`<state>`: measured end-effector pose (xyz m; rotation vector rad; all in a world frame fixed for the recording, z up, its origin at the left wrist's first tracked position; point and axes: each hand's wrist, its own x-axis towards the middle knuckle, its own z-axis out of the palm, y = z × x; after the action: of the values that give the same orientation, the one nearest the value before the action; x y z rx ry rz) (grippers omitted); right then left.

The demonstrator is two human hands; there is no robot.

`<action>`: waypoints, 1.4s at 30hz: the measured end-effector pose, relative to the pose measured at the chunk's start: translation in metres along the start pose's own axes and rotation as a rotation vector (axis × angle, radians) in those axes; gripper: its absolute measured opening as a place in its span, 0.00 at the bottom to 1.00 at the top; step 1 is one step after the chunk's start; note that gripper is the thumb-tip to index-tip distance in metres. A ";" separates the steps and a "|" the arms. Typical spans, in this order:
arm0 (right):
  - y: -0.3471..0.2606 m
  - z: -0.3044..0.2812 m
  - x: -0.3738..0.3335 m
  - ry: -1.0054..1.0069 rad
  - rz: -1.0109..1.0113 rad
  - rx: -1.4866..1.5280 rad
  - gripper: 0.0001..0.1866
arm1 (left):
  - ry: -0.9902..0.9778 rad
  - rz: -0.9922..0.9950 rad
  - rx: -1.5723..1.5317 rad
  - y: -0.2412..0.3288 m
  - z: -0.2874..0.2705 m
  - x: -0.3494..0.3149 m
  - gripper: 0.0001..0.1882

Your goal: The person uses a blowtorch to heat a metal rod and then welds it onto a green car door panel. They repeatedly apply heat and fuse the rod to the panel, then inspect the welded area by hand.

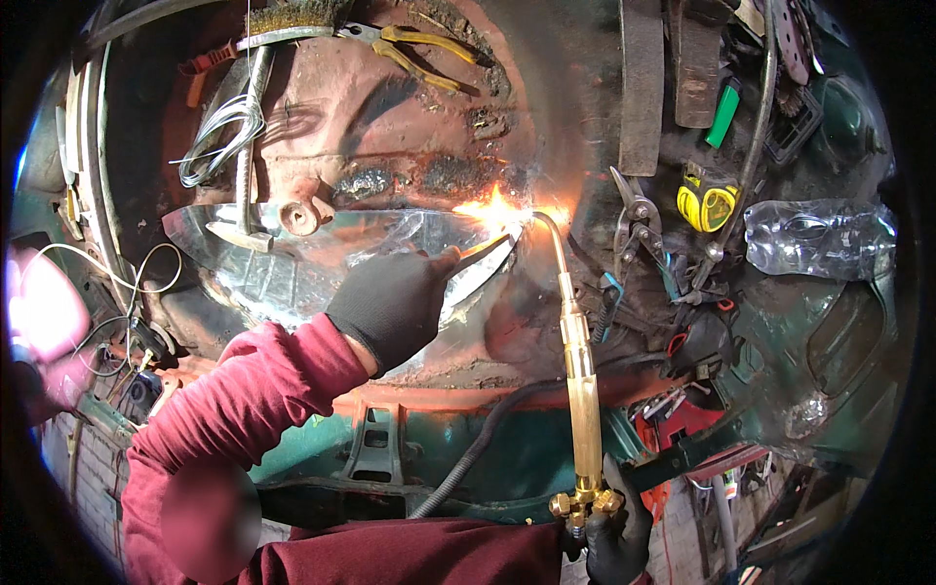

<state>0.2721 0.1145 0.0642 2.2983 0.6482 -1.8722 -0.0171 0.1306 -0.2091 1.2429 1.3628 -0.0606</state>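
Observation:
My right hand, in a dark glove, is closed round the valve end of a brass gas torch. The torch's bent tip points left, and a bright orange flame burns at it. My left hand, in a dark grey glove, is closed on a narrow flat strip. The strip's far end lies close to the flame, at the edge of a shiny sheet-metal patch. That patch lies on a rusty red-brown body panel. Glare hides the exact spot under the flame.
A hammer and a wire coil lie left; yellow-handled pliers and a wire brush lie beyond. On the right are tin snips, a yellow tape measure and a plastic bottle. A dark hose runs behind the torch.

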 end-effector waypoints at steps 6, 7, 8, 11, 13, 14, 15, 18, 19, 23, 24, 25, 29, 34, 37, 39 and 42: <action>-0.022 0.024 0.006 0.030 0.007 -0.029 0.33 | -0.023 0.005 0.071 0.005 -0.005 0.000 0.20; -0.021 0.029 0.008 0.037 0.004 -0.017 0.32 | 0.018 0.029 0.081 0.002 -0.001 -0.001 0.20; -0.020 0.030 0.011 0.035 0.004 -0.005 0.32 | 0.058 0.046 0.094 0.002 0.001 -0.002 0.19; -0.022 0.030 0.018 0.009 0.069 -0.002 0.31 | 0.044 0.021 0.096 0.005 0.000 -0.003 0.20; -0.021 0.035 0.020 0.017 0.054 -0.001 0.31 | 0.032 0.010 0.109 0.009 -0.001 -0.003 0.20; -0.023 0.038 0.022 0.022 0.059 0.010 0.30 | 0.027 0.006 0.117 0.010 -0.001 -0.003 0.20; -0.024 0.041 0.023 0.028 0.063 0.023 0.30 | 0.039 0.006 0.118 0.011 0.000 -0.004 0.21; -0.028 0.045 0.026 0.026 0.068 0.013 0.29 | 0.066 0.007 0.125 0.012 0.004 -0.005 0.21; -0.028 0.045 0.026 0.022 0.063 0.014 0.29 | 0.068 0.009 0.130 0.012 0.004 -0.005 0.21; -0.024 0.043 0.026 0.007 0.045 0.021 0.30 | 0.062 0.001 0.139 0.012 0.004 -0.004 0.22; -0.023 0.042 0.025 0.004 0.039 0.023 0.30 | 0.060 0.002 0.143 0.012 0.004 -0.004 0.21; -0.023 0.042 0.025 0.004 0.040 0.022 0.30 | 0.058 0.003 0.147 0.012 0.004 -0.004 0.21; -0.021 0.040 0.025 0.003 0.037 0.017 0.31 | 0.060 0.026 0.150 0.013 0.002 -0.004 0.21; -0.020 0.039 0.023 0.005 0.062 0.022 0.31 | 0.026 0.015 0.141 0.012 0.000 -0.004 0.21; -0.019 0.037 0.022 0.002 0.063 0.019 0.31 | 0.038 0.012 0.148 0.013 0.000 -0.004 0.21; -0.018 0.036 0.021 -0.004 0.066 0.033 0.32 | 0.042 0.013 0.150 0.013 0.002 -0.004 0.21; -0.017 0.036 0.022 0.001 0.061 0.032 0.32 | 0.045 0.020 0.152 0.011 0.004 -0.003 0.21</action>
<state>0.2363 0.1235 0.0380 2.3113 0.5459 -1.8679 -0.0082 0.1310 -0.2006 1.3919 1.4056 -0.1254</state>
